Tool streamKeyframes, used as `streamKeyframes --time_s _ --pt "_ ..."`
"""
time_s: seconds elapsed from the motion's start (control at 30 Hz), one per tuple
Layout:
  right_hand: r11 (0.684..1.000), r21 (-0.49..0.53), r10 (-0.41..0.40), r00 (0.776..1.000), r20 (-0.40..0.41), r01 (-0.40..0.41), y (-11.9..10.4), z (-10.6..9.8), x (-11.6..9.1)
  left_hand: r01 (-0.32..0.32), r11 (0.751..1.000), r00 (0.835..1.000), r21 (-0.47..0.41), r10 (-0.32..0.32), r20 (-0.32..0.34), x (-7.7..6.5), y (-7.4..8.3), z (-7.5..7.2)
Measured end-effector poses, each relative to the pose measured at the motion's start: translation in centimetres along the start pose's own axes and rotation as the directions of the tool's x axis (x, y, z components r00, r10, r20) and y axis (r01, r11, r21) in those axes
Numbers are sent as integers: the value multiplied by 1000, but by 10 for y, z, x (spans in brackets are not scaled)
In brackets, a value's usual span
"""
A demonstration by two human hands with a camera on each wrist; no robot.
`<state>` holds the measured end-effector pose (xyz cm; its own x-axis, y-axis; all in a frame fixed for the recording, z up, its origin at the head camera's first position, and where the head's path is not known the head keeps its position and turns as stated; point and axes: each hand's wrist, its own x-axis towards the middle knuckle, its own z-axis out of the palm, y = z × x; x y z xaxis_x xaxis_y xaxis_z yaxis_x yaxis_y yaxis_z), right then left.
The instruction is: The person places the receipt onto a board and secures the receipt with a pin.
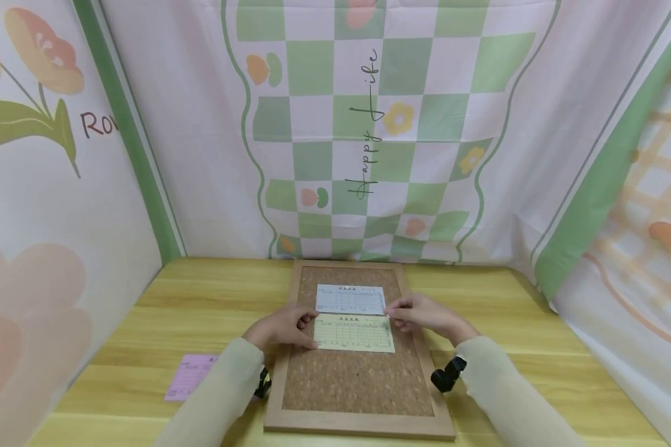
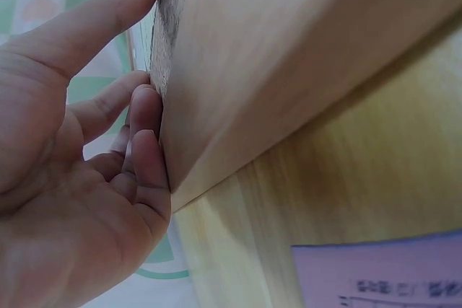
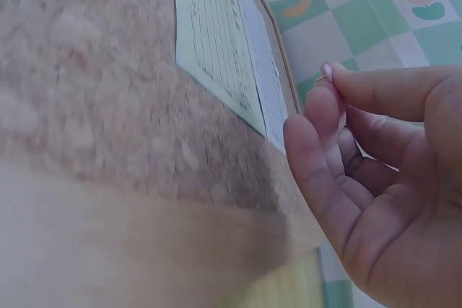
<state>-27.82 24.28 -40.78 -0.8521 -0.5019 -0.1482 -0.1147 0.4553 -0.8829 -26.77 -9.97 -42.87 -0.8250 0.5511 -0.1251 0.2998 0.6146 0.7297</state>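
A cork board (image 1: 358,385) in a wooden frame lies on the table. On its cork are a pale blue printed slip (image 1: 349,300) and, just below, a pale yellow printed slip (image 1: 355,335). My left hand (image 1: 279,327) touches the yellow slip's left edge, thumb at the lower corner and forefinger at the upper one; the other fingers bend beside the frame. Between thumb and forefinger, my right hand (image 1: 425,315) pinches a small thumbtack (image 3: 321,78) with a thin golden point, near the yellow slip's upper right corner. The tack's head is mostly hidden by the fingertips.
A pink printed slip (image 1: 189,375) lies on the wooden table (image 1: 117,379) left of the board, partly covered by my left sleeve. A green-and-white checked curtain (image 1: 358,155) hangs behind the table. Black wrist cameras (image 1: 448,374) sit at both cuffs.
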Motion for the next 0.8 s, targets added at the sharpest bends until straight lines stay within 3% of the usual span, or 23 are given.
streamKeyframes --time_s 0.2,0.8 --pt "1000 14 18 1000 -7 -18 0 5 9 -18 1000 1000 -10 18 4 0 0 0" --pt "998 29 48 999 3 -48 -3 15 24 12 1000 1000 -28 -12 4 -1 2 0"
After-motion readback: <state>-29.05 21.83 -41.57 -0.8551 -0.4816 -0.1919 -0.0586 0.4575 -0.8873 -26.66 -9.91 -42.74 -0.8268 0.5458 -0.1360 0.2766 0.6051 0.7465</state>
